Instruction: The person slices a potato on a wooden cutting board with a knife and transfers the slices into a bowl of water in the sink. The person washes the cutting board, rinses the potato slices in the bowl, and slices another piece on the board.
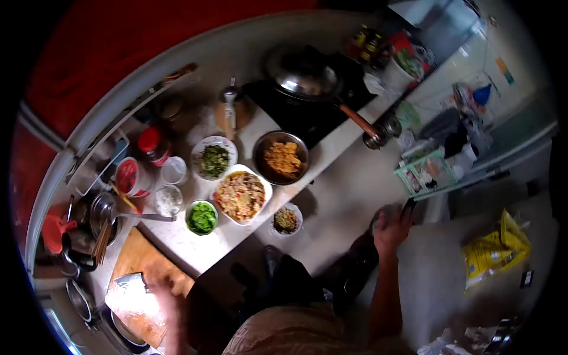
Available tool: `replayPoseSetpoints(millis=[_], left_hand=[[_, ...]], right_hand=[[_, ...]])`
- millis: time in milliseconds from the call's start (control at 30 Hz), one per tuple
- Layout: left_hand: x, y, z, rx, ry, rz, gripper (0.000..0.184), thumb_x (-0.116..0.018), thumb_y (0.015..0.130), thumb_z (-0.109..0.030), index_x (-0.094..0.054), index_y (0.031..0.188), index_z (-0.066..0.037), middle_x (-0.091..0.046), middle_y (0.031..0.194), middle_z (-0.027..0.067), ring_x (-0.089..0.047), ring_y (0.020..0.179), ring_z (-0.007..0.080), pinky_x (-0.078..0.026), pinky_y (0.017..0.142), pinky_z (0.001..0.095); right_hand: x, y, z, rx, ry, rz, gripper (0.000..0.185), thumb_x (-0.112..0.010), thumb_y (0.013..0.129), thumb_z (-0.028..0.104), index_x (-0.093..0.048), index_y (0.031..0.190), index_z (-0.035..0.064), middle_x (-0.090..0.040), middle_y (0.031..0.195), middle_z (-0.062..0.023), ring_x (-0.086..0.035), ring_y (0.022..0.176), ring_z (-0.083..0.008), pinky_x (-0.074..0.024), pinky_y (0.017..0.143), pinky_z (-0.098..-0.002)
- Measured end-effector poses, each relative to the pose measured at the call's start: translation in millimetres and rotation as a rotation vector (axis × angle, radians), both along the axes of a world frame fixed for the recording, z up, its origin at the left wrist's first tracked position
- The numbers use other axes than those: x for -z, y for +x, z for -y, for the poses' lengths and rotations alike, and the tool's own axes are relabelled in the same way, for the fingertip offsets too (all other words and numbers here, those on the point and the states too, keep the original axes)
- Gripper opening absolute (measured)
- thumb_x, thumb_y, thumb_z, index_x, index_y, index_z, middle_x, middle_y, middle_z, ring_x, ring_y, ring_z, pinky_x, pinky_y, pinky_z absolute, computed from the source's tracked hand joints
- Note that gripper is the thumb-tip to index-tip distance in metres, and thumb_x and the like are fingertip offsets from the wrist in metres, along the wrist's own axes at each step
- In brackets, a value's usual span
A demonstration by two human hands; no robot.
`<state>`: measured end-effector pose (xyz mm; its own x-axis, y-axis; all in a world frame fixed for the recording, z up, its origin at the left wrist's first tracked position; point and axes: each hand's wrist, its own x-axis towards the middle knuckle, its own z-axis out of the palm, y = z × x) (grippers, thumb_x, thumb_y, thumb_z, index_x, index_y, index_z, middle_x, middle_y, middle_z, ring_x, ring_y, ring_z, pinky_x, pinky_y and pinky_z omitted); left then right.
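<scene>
At the lower left, my left hand is at the handle end of a cleaver over a wooden cutting board. Its fingers are blurred and overlit, but appear wrapped round the handle. Glare washes out part of the board below the blade. My right hand hangs out to the right over the floor, holding nothing, with its fingers spread. Nearest the board on the counter are a bowl of chopped greens and a square white dish of chopped, meat-like food.
A metal bowl of orange-brown food stands near the counter edge. Behind it a lidded wok sits on the black stove, its handle jutting over the edge. A small bowl lies below the counter. A yellow bag is at right.
</scene>
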<state>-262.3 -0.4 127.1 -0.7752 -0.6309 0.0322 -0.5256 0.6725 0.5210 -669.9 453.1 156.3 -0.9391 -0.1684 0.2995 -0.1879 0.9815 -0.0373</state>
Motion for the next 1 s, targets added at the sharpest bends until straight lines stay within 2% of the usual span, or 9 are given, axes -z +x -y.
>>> replayPoseSetpoints(millis=[67, 167, 333, 467, 567, 733, 800, 900, 1000], left_hand=[[-5.5, -134.7, -89.2, 0.535, 0.141, -0.138, 0.053, -0.061, 0.099, -0.024, -0.047, 0.147, -0.007, -0.053, 0.145, 0.0137, -0.051, 0.131, 0.0278, -0.047, 0.108, 0.0409], [-16.3, -246.6, -184.4, 0.902, 0.191, -0.135, 0.055, -0.059, 0.1, -0.02, -0.044, 0.151, -0.007, -0.053, 0.146, 0.0131, -0.052, 0.132, 0.0254, -0.046, 0.109, 0.039], [-80.5, -333.2, -196.4, 0.646, 0.117, -0.114, 0.051, -0.06, 0.099, -0.011, -0.049, 0.149, -0.004, -0.057, 0.145, 0.0152, -0.053, 0.134, 0.0251, -0.04, 0.115, 0.0408], [-185.4, -361.7, -201.0, 0.234, -0.018, -0.159, 0.048, -0.06, 0.099, -0.004, -0.053, 0.147, -0.001, -0.06, 0.144, 0.0169, -0.054, 0.136, 0.0249, -0.035, 0.12, 0.0421], [-241.4, -394.0, -224.5, 0.1, -0.126, -0.216, 0.047, -0.06, 0.099, -0.003, -0.054, 0.146, 0.0, -0.061, 0.143, 0.0174, -0.054, 0.136, 0.0251, -0.034, 0.12, 0.0426], [-236.6, -509.6, -295.6, 0.237, -0.151, -0.251, 0.046, -0.059, 0.1, -0.005, -0.054, 0.145, 0.0, -0.062, 0.141, 0.0177, -0.055, 0.134, 0.0257, -0.035, 0.119, 0.0429], [-213.1, -572.8, -331.8, 0.341, -0.118, -0.237, 0.045, -0.059, 0.1, -0.006, -0.055, 0.145, 0.0, -0.062, 0.141, 0.0178, -0.055, 0.133, 0.0259, -0.036, 0.118, 0.043], [-169.0, -685.0, -391.3, 0.562, -0.045, -0.202, 0.044, -0.059, 0.1, -0.007, -0.055, 0.144, 0.0, -0.062, 0.14, 0.018, -0.056, 0.132, 0.0262, -0.036, 0.117, 0.0432], [-169.3, -761.3, -424.6, 0.651, -0.161, -0.243, 0.044, -0.058, 0.101, -0.008, -0.055, 0.143, 0.0, -0.062, 0.139, 0.0181, -0.056, 0.131, 0.0266, -0.037, 0.116, 0.0434]], right_hand=[[6.0, 15.9, 18.8, -0.215, -0.272, -0.104, 0.042, -0.068, 0.093, 0.022, -0.058, 0.126, -0.0015, -0.058, 0.132, -0.0262, -0.058, 0.119, -0.0373, -0.0449, 0.106, -0.0513], [-108.2, 47.0, 137.6, 0.025, -0.851, 0.069, 0.06, -0.054, 0.105, 0.042, -0.047, 0.148, 0.0012, -0.055, 0.142, -0.0257, -0.053, 0.13, -0.04, -0.0401, 0.114, -0.0473], [-77.9, -43.4, -22.1, -0.605, -0.776, 0.493, 0.065, -0.064, 0.099, 0.029, -0.039, 0.153, 0.0024, -0.048, 0.151, -0.022, -0.044, 0.143, -0.0356, -0.0342, 0.119, -0.0451], [-148.0, -204.3, -290.8, -0.047, -0.181, 0.152, 0.056, -0.052, 0.108, 0.035, -0.042, 0.154, 0.0037, -0.046, 0.154, -0.0217, -0.042, 0.145, -0.0362, -0.0313, 0.121, -0.0456], [-207.8, -317.0, -393.7, -0.005, -0.024, -0.104, 0.056, -0.053, 0.108, 0.038, -0.045, 0.153, 0.0054, -0.045, 0.156, -0.0208, -0.041, 0.146, -0.0361, -0.0316, 0.121, -0.0445], [-234.8, -410.4, -368.5, -0.21, -0.283, -0.017, 0.056, -0.064, 0.102, 0.033, -0.05, 0.149, 0.0054, -0.049, 0.153, -0.0191, -0.045, 0.142, -0.0357, -0.0342, 0.118, -0.0451], [-191.7, -412.3, -333.1, -0.486, -0.319, 0.038, 0.061, -0.071, 0.096, 0.029, -0.05, 0.148, 0.0054, -0.051, 0.149, -0.0203, -0.045, 0.14, -0.037, -0.0351, 0.118, -0.0471], [-146.9, -406.5, -296.4, -0.64, -0.175, 0.22, 0.069, -0.068, 0.095, 0.04, -0.047, 0.147, -0.0005, -0.043, 0.147, -0.0355, -0.041, 0.138, -0.0518, -0.0343, 0.116, -0.0581], [-108.3, -432.1, -298.4, -0.794, -0.173, 0.226, 0.075, -0.066, 0.095, 0.043, -0.043, 0.149, -0.0043, -0.039, 0.151, -0.0343, -0.038, 0.141, -0.0502, -0.033, 0.115, -0.0594]])
